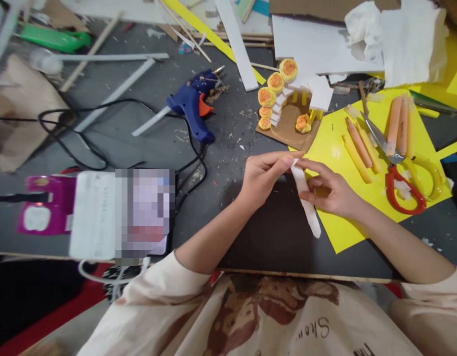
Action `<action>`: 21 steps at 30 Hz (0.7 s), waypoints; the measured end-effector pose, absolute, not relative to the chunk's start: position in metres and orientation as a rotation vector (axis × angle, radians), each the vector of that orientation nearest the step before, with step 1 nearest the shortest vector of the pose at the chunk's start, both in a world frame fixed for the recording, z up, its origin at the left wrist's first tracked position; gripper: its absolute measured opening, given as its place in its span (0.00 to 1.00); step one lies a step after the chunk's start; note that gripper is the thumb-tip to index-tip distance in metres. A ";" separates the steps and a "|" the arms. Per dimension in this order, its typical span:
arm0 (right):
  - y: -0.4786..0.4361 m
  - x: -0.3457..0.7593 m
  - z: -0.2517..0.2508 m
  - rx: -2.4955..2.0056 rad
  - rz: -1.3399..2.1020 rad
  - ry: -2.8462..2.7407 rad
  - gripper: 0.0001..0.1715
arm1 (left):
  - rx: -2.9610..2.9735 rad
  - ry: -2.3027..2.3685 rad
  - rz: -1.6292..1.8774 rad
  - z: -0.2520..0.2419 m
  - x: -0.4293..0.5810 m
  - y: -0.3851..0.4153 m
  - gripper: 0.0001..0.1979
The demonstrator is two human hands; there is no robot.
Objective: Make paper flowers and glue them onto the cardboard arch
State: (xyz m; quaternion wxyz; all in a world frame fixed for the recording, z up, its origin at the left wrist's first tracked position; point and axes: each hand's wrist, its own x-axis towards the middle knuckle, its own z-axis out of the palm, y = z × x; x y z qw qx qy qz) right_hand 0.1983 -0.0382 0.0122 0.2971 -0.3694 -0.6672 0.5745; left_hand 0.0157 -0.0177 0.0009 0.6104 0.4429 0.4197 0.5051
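Nearest: printed shirt (pixel 283 316). Left hand (pixel 263 178) and right hand (pixel 334 192) pinch a white strip (pixel 311 216), free end extending bodyward from the right hand. Judged light, bendable, easily creased; best held by edges.

craft workspace; glue gun (pixel 192 105), scissors (pixel 397 158); scrap-littered table (pixel 233 129)

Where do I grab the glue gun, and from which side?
Best by the blue handle, coming from the near left, opposite the orange trigger. The glue gun lies on its side with that handle slanting nearward, while the metal nozzle, possibly hot, points away. The left hand is nearer, but it is holding the white strip.
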 end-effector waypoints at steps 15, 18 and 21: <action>-0.040 0.199 0.010 -0.992 1.509 -1.753 0.28 | 1.109 0.925 1.179 -0.001 0.013 -0.018 0.08; -0.040 0.198 0.008 -0.986 1.519 -1.734 0.27 | 1.109 0.917 1.173 0.001 0.013 -0.018 0.08; -0.039 0.197 0.008 -0.981 1.519 -1.721 0.27 | 1.086 0.932 1.164 0.001 0.014 -0.017 0.10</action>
